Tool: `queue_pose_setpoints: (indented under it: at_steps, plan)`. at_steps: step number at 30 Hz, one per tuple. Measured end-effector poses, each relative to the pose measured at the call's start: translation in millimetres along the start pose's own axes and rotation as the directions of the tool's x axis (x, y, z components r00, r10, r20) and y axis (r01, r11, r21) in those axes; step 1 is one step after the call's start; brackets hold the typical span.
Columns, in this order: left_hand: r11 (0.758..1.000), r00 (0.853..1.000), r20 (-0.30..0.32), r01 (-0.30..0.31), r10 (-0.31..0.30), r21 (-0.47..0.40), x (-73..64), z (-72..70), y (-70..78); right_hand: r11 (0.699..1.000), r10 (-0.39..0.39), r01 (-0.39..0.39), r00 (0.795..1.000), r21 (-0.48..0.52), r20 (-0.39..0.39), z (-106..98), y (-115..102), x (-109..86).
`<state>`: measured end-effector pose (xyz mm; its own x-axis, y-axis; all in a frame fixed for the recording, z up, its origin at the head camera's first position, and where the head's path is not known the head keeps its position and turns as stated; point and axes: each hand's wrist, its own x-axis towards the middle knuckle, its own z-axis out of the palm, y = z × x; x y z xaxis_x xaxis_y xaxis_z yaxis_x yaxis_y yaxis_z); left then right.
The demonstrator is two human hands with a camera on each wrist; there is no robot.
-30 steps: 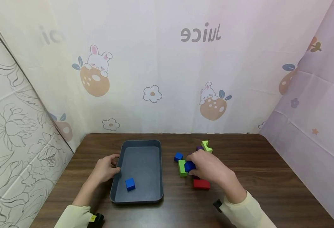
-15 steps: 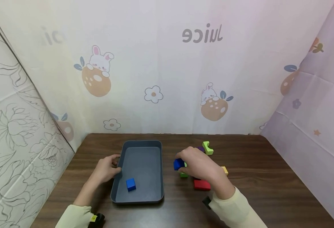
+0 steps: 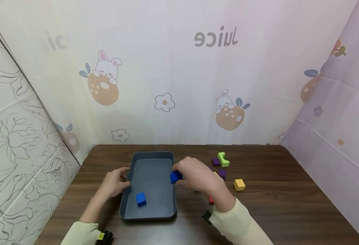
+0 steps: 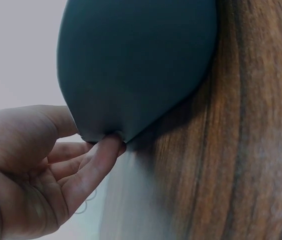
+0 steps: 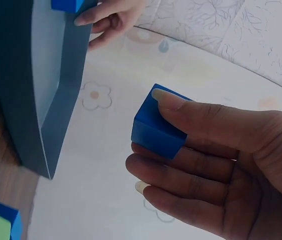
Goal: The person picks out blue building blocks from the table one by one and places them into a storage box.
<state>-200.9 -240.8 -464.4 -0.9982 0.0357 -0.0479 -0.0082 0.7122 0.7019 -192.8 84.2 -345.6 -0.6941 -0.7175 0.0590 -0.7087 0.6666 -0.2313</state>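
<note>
My right hand point(image 3: 193, 173) pinches a blue cube point(image 3: 175, 177) over the right rim of the grey tray point(image 3: 150, 217). In the right wrist view the thumb lies on one face of the held cube point(image 5: 158, 122), with fingers behind it. At the tray's left wall, my left hand point(image 3: 113, 182) grips the side. The left wrist view has its thumb passing behind the rim and a fingertip on the outer wall point(image 4: 136, 65). A second blue cube point(image 3: 141, 199) lies inside the tray near the lower left.
Right of the tray lie a yellow cube point(image 3: 239, 184), purple blocks point(image 3: 222, 173), a light green notched block point(image 3: 223, 159) and a red block point(image 3: 211, 200), which my right hand partly hides. A patterned curtain point(image 3: 179, 68) stands behind the table.
My right hand has lifted the blue cube from among the blocks and carried it left to the tray's right rim. My left hand has stayed at the tray.
</note>
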Motion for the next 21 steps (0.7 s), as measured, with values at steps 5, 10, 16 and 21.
queue_pose_setpoints:
  at_steps: [5, 10, 16, 21]
  plan:
    - [1.0, 1.0, 0.001, -0.005, 0.005, 0.006, -2.0, -0.7, 1.2, 1.0, -0.015, 0.015, 1.0, -0.023, 0.013, 2, -11, 9.3]
    - [1.0, 1.0, -0.002, -0.005, 0.005, -0.003, -1.7, 0.3, -1.1, 1.0, -0.021, 0.021, 0.999, -0.002, 0.027, 5, -22, 19.2]
    - [1.0, 1.0, -0.005, -0.01, 0.01, 0.009, 0.4, 0.9, -3.3, 1.0, -0.021, 0.021, 0.999, -0.005, 0.049, 9, -34, 30.6]
    - [1.0, 1.0, 0.003, -0.002, 0.002, 0.014, 0.6, 1.0, -3.0, 1.0, -0.017, 0.017, 0.998, -0.004, 0.068, 15, -42, 36.8]
